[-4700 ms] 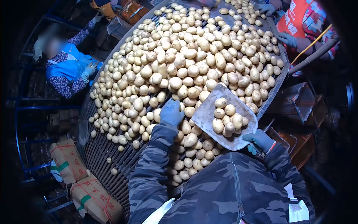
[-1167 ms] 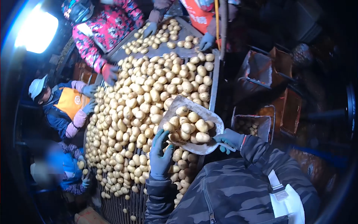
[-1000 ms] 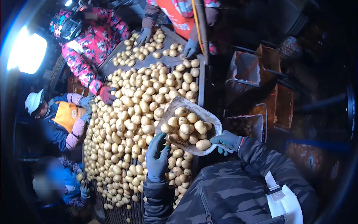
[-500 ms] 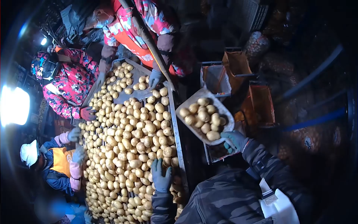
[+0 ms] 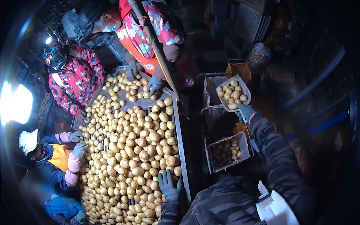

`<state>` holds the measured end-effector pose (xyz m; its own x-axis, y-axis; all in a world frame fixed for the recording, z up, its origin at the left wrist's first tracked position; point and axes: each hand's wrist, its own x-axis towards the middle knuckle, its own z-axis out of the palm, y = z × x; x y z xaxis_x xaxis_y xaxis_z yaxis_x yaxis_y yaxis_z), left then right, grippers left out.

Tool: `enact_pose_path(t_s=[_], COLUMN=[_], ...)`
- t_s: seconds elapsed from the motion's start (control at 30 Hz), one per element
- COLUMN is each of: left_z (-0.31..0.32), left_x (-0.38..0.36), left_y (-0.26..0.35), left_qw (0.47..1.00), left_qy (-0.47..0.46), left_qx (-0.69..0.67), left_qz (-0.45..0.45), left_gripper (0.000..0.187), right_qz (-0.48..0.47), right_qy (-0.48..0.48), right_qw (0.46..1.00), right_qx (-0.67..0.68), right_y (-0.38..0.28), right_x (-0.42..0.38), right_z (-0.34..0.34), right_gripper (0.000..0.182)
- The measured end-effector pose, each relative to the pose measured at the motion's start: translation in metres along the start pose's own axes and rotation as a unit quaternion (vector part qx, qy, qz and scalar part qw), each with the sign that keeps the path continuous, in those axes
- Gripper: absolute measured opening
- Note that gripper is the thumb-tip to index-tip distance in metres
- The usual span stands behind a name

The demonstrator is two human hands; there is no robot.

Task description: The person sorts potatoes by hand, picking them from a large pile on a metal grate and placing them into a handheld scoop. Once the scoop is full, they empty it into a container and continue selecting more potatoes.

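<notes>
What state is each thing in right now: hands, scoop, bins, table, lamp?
Left hand: open, fingers spread, at the table's near edge.
Right hand: closed on the scoop's handle end.
Scoop: loaded with potatoes.
Lower bin: partly filled.
Upper bin: partly hidden; contents unclear.
Table: heaped.
Lamp: lit.

The right hand's grip (image 5: 245, 111) on the scoop (image 5: 240, 84) is partly hidden, the scoop's handle lying under the fingers at right of center, and the bottom of the lined crate (image 5: 243, 144) below it is too dark to make out fully. At lower left, a person in blue (image 5: 62, 206) is blurred about the head and cut off by the bottom edge, as is the near end of the potato pile (image 5: 131, 161). Shadow hides most detail along the far right.
</notes>
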<state>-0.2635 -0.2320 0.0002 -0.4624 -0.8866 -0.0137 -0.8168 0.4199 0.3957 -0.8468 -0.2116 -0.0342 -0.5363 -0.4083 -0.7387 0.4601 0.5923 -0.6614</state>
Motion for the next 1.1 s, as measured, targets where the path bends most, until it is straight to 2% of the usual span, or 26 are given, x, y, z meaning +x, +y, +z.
enact_pose_path(t_s=[0.03, 0.17, 0.23, 0.3, 0.37, 0.47, 0.5, 0.57, 0.63, 0.7, 0.73, 0.83, 0.9, 1.03, 1.1], left_z=[0.000, 0.001, -0.001, -0.004, -0.002, 0.000, 0.001, 0.005, 0.012, 0.009, 0.013, 0.021, 0.021, 0.024, 0.035], left_x=[0.001, 0.002, 0.003, 0.004, 0.003, 0.003, 0.003, 0.001, -0.002, -0.003, -0.005, -0.005, -0.008, -0.010, -0.004], left_y=[0.001, -0.001, -0.001, 0.003, 0.002, 0.001, 0.000, -0.003, -0.009, -0.010, -0.014, -0.020, -0.021, -0.031, -0.052], left_qw=[1.000, 1.000, 1.000, 1.000, 1.000, 1.000, 1.000, 1.000, 1.000, 0.999, 0.999, 0.998, 0.998, 0.997, 0.995], left_qy=[0.000, -0.004, -0.008, -0.013, -0.010, -0.006, -0.003, 0.008, 0.023, 0.023, 0.033, 0.056, 0.053, 0.052, 0.043], left_qx=[0.000, 0.003, 0.001, -0.003, 0.000, 0.011, 0.016, 0.015, 0.009, 0.011, 0.011, 0.013, 0.017, -0.007, -0.075], left_qz=[-0.001, 0.002, 0.001, -0.004, -0.004, -0.004, -0.004, 0.006, 0.011, 0.020, 0.026, 0.036, 0.034, 0.048, 0.059], left_gripper=[0.089, 0.090, 0.090, 0.090, 0.090, 0.089, 0.089, 0.089, 0.089, 0.091, 0.092, 0.092, 0.093, 0.090, 0.083], right_qz=[-0.014, -0.071, -0.023, -0.023, -0.023, 0.006, -0.041, -0.068, -0.132, -0.120, -0.099, -0.057, -0.037, -0.056, -0.073], right_qy=[0.029, 0.072, 0.095, 0.184, 0.221, 0.180, 0.184, 0.153, 0.079, 0.100, 0.068, 0.046, 0.012, -0.058, -0.108], right_qw=[0.999, 0.993, 0.985, 0.975, 0.969, 0.981, 0.977, 0.984, 0.988, 0.986, 0.991, 0.997, 0.999, 0.996, 0.990], right_qx=[-0.021, -0.055, -0.139, -0.124, -0.111, -0.076, -0.097, -0.067, 0.034, 0.051, 0.057, 0.009, -0.008, -0.027, -0.062], right_y=[-0.015, -0.027, -0.036, -0.031, -0.024, -0.020, -0.023, -0.006, 0.023, 0.036, 0.046, 0.058, 0.066, 0.069, 0.071], right_x=[-0.007, 0.046, 0.065, 0.095, 0.107, 0.102, 0.068, 0.058, 0.050, 0.015, 0.005, -0.047, -0.073, -0.143, -0.171], right_z=[0.010, 0.029, 0.034, 0.043, 0.035, 0.014, 0.017, 0.007, -0.005, 0.005, 0.003, 0.014, 0.017, 0.029, 0.033], right_gripper=[0.045, 0.036, 0.032, 0.030, 0.029, 0.026, 0.025, 0.022, 0.019, 0.016, 0.018, 0.032, 0.035, 0.038, 0.040])
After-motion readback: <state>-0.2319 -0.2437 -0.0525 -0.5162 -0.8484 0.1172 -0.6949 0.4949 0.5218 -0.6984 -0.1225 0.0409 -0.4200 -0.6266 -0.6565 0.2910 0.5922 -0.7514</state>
